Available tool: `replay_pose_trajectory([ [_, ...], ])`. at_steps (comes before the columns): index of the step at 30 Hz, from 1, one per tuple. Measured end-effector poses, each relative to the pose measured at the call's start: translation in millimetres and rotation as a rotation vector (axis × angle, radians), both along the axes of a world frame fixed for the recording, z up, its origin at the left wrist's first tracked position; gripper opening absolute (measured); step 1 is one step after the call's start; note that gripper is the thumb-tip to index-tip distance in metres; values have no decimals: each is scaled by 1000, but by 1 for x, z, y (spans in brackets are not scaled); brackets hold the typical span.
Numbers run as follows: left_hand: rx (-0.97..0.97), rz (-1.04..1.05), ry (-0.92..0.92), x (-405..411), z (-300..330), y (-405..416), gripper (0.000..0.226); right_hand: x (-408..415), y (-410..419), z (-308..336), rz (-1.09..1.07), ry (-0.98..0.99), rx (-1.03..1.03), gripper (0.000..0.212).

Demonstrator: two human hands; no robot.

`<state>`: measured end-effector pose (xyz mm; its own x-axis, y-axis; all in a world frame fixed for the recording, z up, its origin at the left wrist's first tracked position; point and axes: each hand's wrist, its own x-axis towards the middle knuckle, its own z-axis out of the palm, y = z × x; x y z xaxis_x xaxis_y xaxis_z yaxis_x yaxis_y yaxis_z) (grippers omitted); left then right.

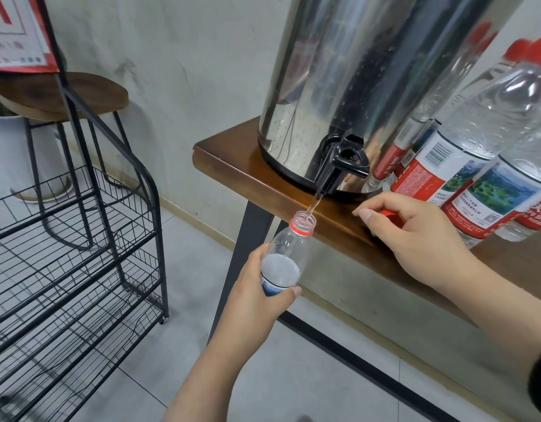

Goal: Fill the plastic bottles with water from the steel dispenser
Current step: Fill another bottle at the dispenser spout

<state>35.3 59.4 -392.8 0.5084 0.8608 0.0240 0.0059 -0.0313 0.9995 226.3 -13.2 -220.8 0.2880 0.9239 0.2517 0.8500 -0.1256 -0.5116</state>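
Note:
My left hand grips a clear plastic bottle by its lower body and holds it tilted under the black tap of the steel dispenser. A thin stream of water runs from the tap into the bottle's open mouth, and water fills the bottle to about its shoulder. My right hand rests on the table's front edge with its fingers curled round a red cap.
Two capped bottles with red labels stand on the brown wooden table, right of the dispenser. A black wire rack stands on the tiled floor at left, with a wooden stool behind it.

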Motion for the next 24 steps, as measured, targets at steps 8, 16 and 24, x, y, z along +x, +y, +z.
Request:
replay_pose_trajectory([
  [8, -2, -4, 3, 0, 1, -1, 76, -1, 0, 0, -4, 14, -8, 12],
  [16, -7, -11, -2, -1, 0, 0, 77, 0, 0, -1, -1, 10, 4, 13],
  [24, 0, -11, -2, 0, -1, 1, 76, 0, 0, -1, 4, 9, 0, 13],
])
